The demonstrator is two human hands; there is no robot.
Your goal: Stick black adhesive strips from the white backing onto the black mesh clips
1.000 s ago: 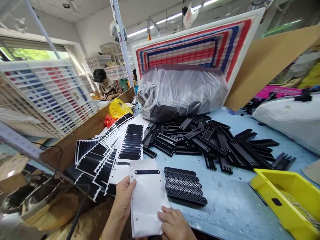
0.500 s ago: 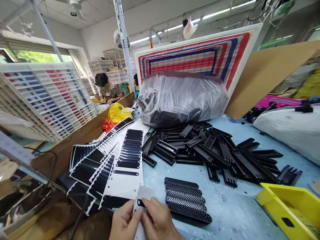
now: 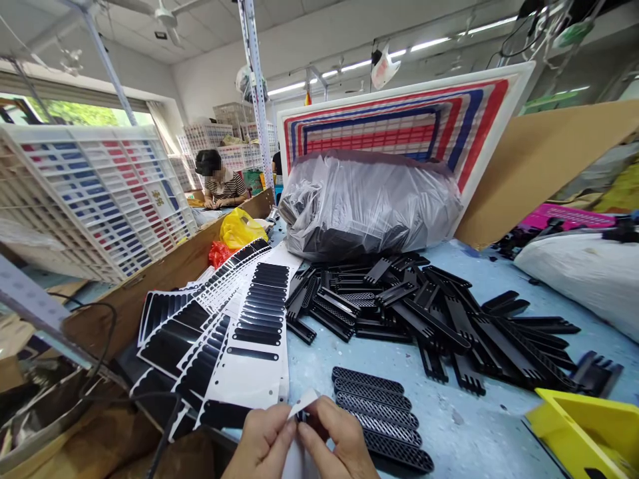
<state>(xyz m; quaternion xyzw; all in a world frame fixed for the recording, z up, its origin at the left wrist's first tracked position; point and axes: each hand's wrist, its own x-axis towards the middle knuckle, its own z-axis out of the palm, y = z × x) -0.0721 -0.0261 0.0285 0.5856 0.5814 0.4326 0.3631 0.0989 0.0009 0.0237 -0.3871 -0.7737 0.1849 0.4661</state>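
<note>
My left hand and my right hand meet at the bottom centre, fingertips nearly together. Between them is a white paper strip, its top end bent up and over. My left thumb and fingers pinch the strip. The right fingers are closed at the same spot, with a small dark bit showing between the fingertips. Just right of my right hand lies a row of several black mesh-patterned bars. Left of my hands, white sheets carry rows of black strip stickers.
A heap of black slotted plastic parts covers the middle of the blue table. Behind it are a filled clear plastic bag and a striped crate. A yellow bin stands at right. A person sits at the back left.
The paper strip's end, flat before with a black sticker end on it, is now bent up. My hands have moved slightly right and down, and the view has tilted a little upward.
</note>
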